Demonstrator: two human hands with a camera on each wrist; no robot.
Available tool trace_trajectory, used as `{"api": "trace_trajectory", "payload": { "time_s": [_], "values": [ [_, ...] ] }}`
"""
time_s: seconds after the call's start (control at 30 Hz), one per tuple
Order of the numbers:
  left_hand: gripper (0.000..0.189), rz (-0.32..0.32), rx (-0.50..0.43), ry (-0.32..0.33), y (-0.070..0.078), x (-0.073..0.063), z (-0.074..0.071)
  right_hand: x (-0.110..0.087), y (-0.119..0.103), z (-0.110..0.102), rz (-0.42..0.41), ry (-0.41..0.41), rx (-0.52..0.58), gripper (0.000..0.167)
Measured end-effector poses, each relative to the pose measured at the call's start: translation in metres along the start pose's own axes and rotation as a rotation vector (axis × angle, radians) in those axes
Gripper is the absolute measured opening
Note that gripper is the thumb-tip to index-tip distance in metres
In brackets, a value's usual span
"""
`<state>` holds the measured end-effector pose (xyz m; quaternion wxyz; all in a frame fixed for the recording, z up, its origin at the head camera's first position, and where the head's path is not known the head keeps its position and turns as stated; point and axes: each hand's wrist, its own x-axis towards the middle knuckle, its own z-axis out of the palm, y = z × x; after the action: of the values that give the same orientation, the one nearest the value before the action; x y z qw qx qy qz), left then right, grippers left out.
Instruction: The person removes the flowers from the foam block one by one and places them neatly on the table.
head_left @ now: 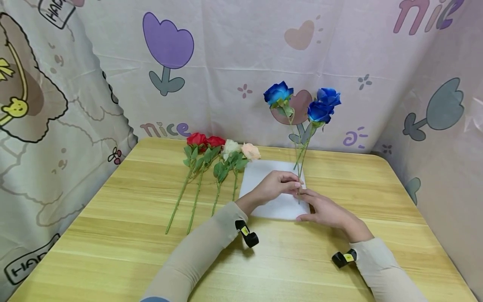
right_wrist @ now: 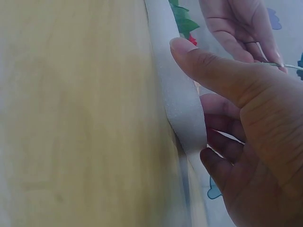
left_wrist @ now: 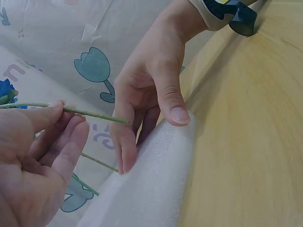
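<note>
My left hand (head_left: 277,184) pinches a thin green stem (left_wrist: 94,114) between thumb and fingers. Three blue roses, one blue rose (head_left: 278,94) on the left and two close together on the right, stand above that hand, their stems crossing. Two more stem ends show below the pinched one in the left wrist view. Under both hands lies a white foam sheet (head_left: 269,209). My right hand (head_left: 324,209) spans its right edge, thumb (right_wrist: 203,64) extended along the near side and fingers loosely bent at the foam, close to the stem ends.
Two red roses (head_left: 197,139), a white rose (head_left: 231,147) and a pale peach rose (head_left: 250,151) lie on the wooden table (head_left: 124,209), left of the foam. A printed cloth (head_left: 226,50) hangs behind the table and along its sides.
</note>
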<state>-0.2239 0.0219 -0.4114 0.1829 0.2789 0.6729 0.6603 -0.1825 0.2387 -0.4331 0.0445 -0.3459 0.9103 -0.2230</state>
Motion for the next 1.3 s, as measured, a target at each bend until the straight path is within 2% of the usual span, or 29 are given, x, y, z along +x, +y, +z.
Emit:
{"api": "trace_trajectory", "payload": {
  "time_s": [0.3,0.6,0.97,1.17,1.3],
  "values": [
    [0.024,0.026,0.091,0.033,0.004,-0.007,-0.004,0.0,0.002,0.001,-0.017,0.014,-0.014,0.077],
    [0.023,0.036,0.151,0.067,0.006,-0.021,-0.019,-0.001,0.001,0.001,0.006,0.011,-0.009,0.077],
    [0.031,0.027,0.216,0.154,0.019,-0.044,-0.044,-0.001,0.003,0.002,0.001,0.022,-0.005,0.077],
    [0.027,0.024,0.314,0.245,0.023,-0.06,-0.058,-0.001,0.003,0.003,-0.001,0.027,-0.012,0.08],
    [0.024,0.033,0.325,0.285,0.025,-0.068,-0.066,-0.001,0.002,0.003,0.016,0.017,-0.001,0.08]
  ]
}}
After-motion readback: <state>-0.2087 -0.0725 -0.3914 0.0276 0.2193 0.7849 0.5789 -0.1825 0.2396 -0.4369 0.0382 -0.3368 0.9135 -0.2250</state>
